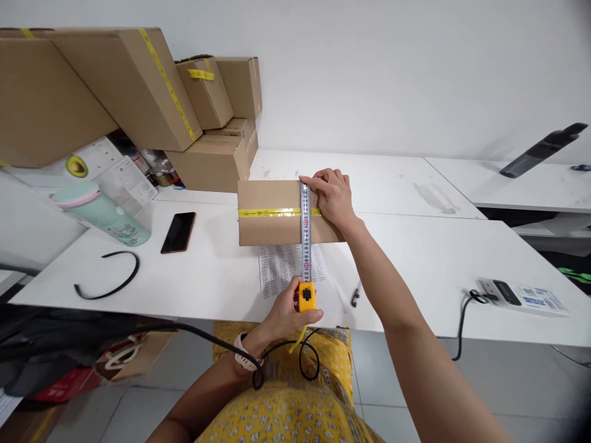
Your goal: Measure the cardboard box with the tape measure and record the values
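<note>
A cardboard box with yellow tape along its top sits on the white table. My left hand grips the yellow case of a tape measure just in front of the box. The blade runs away from me across the box's top, over the tape strip. At the box's far edge, my right hand presses the blade's end with the index finger, its other fingers resting bent over the right part of the box. Under the box's near side lies a printed sheet, partly covered.
Several cardboard boxes are stacked at the back left. A green tumbler, a phone and a black cable lie to the left. At the right are a power strip and a dark bottle; a pen lies nearer.
</note>
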A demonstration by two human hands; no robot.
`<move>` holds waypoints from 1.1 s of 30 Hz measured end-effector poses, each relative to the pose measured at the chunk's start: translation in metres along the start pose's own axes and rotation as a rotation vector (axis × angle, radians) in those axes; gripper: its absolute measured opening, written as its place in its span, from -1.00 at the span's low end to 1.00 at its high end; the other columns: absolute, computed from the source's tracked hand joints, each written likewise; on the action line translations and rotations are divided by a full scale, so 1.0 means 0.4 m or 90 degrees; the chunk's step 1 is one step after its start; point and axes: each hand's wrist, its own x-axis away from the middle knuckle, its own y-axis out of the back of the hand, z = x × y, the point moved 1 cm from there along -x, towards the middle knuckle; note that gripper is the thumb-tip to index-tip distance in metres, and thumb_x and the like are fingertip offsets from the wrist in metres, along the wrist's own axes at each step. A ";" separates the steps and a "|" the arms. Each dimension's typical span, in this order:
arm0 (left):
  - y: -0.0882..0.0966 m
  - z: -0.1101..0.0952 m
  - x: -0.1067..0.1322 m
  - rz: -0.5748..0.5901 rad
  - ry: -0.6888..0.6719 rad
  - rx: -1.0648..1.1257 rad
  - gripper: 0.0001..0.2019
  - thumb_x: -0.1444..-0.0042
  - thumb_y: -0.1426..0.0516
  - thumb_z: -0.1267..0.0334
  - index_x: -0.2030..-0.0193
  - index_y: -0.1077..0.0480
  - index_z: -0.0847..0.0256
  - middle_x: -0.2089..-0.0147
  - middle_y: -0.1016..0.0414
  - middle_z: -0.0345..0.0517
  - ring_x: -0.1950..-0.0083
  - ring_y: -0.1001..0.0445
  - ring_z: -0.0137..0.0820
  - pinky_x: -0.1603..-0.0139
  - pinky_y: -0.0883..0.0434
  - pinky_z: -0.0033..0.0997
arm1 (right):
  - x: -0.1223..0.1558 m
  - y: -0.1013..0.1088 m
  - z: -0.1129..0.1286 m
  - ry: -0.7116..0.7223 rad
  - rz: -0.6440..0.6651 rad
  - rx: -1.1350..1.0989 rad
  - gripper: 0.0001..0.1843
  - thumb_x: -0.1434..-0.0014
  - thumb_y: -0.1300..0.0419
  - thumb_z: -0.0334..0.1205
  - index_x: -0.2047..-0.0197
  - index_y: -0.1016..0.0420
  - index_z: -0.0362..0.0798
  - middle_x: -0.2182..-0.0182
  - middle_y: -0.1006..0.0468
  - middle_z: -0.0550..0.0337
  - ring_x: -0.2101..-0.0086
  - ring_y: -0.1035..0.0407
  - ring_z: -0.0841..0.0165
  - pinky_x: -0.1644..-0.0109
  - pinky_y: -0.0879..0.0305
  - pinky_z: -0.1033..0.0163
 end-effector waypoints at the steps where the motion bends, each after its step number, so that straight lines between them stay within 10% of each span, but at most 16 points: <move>1: 0.000 0.000 -0.001 -0.004 -0.001 -0.006 -0.50 0.04 -0.39 0.07 0.10 -0.22 0.15 0.07 -0.40 -0.15 0.26 -0.40 -0.45 0.26 -0.38 -0.43 | 0.000 0.000 0.000 -0.002 0.001 -0.004 -0.39 -0.33 0.08 -0.43 -0.21 -0.50 0.37 0.08 -0.49 0.10 0.10 -0.26 0.14 0.00 -0.15 -0.04; 16: -0.007 0.010 0.000 -0.030 -0.008 -0.050 -0.51 0.06 -0.39 0.13 0.10 -0.23 0.16 0.09 -0.43 -0.16 0.26 -0.39 -0.45 0.27 -0.37 -0.44 | 0.008 0.011 0.015 0.009 0.003 0.030 -0.45 -0.39 0.13 -0.39 -0.18 -0.54 0.25 0.09 -0.47 0.07 0.11 -0.26 0.16 0.02 -0.15 0.02; 26: 0.076 -0.061 0.098 -0.032 -0.076 -0.082 -0.33 0.12 -0.43 0.15 -0.11 -0.25 0.11 -0.20 -0.44 0.08 -0.05 -0.53 -0.18 0.00 -0.47 -0.26 | 0.015 0.008 0.014 -0.018 0.028 0.079 -0.42 -0.41 0.13 0.17 -0.29 -0.37 0.09 0.09 -0.52 0.00 0.05 -0.27 0.07 -0.10 -0.11 -0.06; 33: 0.118 0.059 0.138 0.002 -0.042 -0.140 -0.34 0.09 -0.40 0.17 -0.15 -0.27 0.13 -0.18 -0.45 0.11 -0.05 -0.55 -0.17 0.00 -0.50 -0.23 | 0.131 0.024 0.085 -0.035 -0.008 0.076 -0.33 -0.32 0.07 0.34 -0.21 -0.42 0.04 -0.03 -0.49 -0.08 -0.05 -0.28 -0.02 -0.18 -0.05 -0.15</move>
